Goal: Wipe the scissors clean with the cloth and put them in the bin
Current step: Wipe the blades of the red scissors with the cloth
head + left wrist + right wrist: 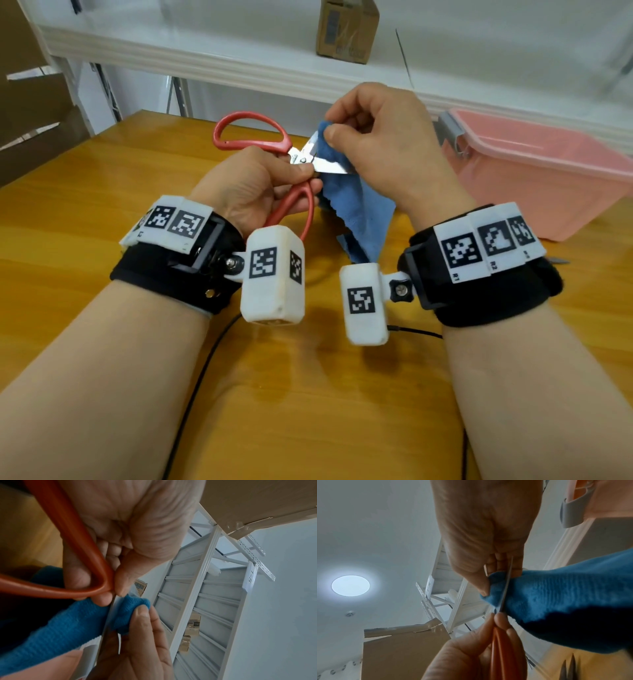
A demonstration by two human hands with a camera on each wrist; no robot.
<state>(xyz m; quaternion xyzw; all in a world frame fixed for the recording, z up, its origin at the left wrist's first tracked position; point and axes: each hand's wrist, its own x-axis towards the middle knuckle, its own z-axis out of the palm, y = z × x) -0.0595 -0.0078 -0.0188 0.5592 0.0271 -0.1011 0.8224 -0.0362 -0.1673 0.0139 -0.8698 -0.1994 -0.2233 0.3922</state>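
The left hand (251,185) grips the red-handled scissors (294,159) near the pivot, thumb and fingers curled round the lower handle loop, and holds them above the tabletop (85,212) with the blades pointing right. The right hand (383,137) pinches the blue cloth (356,202) between thumb and fingers, folded round the blades; the rest of the cloth hangs down toward the tabletop. The pink bin (534,171) stands on the tabletop at the right, near the right hand, open at the top. A cardboard box (347,31) sits on the white shelf (205,51) behind.
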